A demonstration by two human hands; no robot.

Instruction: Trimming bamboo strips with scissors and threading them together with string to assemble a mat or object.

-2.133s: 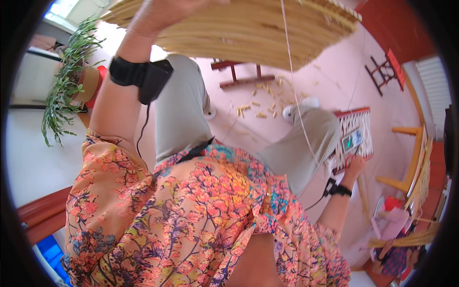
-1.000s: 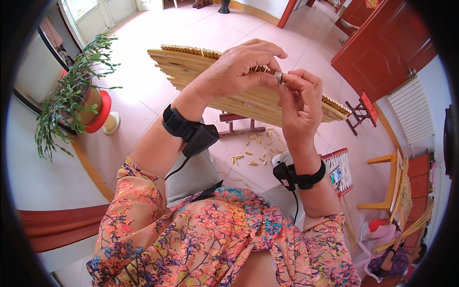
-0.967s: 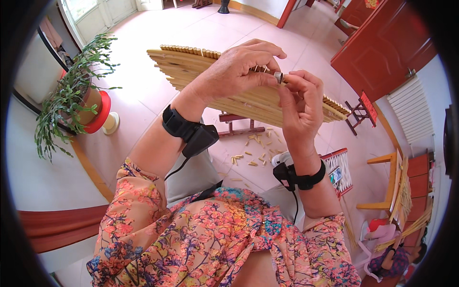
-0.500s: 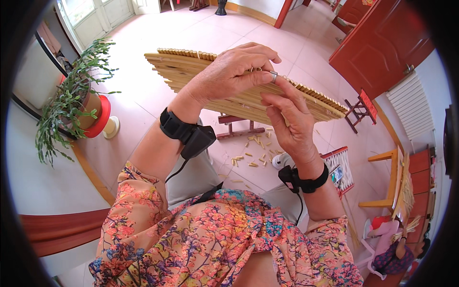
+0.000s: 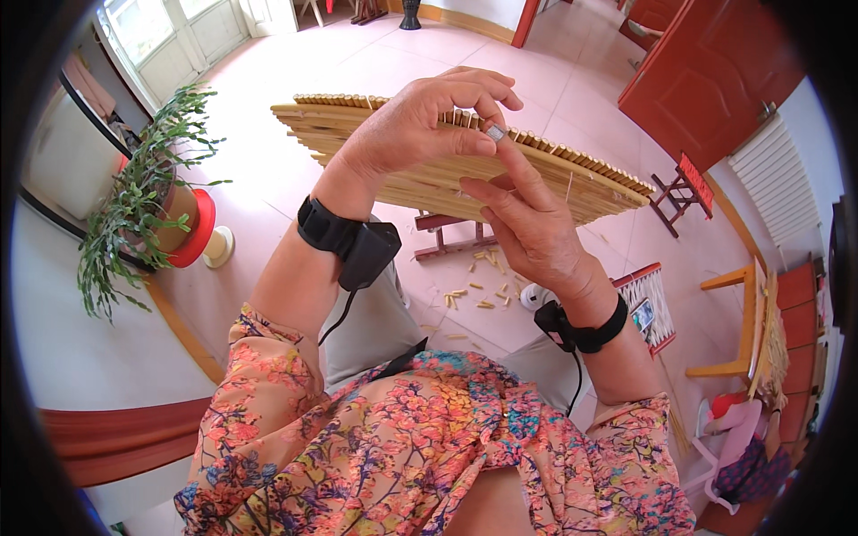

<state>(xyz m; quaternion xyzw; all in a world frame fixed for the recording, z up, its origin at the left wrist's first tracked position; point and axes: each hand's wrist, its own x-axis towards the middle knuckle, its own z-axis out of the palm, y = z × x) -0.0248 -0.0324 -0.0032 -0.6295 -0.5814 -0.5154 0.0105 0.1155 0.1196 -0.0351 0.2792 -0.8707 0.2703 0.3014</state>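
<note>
A broad panel of pale yellow plant stalks (image 5: pixel 420 183), laid side by side, is tilted in front of me, its row of cut ends along the top edge. My left hand (image 5: pixel 424 121) reaches over that edge, thumb and a bent finger pinched together; what they hold is too small to make out. A small silver band (image 5: pixel 495 132) shows where the fingertips of both hands meet. My right hand (image 5: pixel 532 214) is in front of the panel, index finger stretched up to the band and thumb apart from it. A thin pale thread (image 5: pixel 569 186) hangs across the stalks.
Cut stalk pieces (image 5: pixel 485 304) litter the floor below, near a dark red wooden stand (image 5: pixel 442 237). At left is a potted plant (image 5: pixel 147 192). A red-framed stool (image 5: pixel 648 304) with a phone, a folding stool (image 5: pixel 688 198) and a yellow wooden frame (image 5: pixel 737 326) are on the right.
My right hand has shifted slightly down and its thumb has moved left. The left hand has risen a little. At the lower right, the other person is now less visible.
</note>
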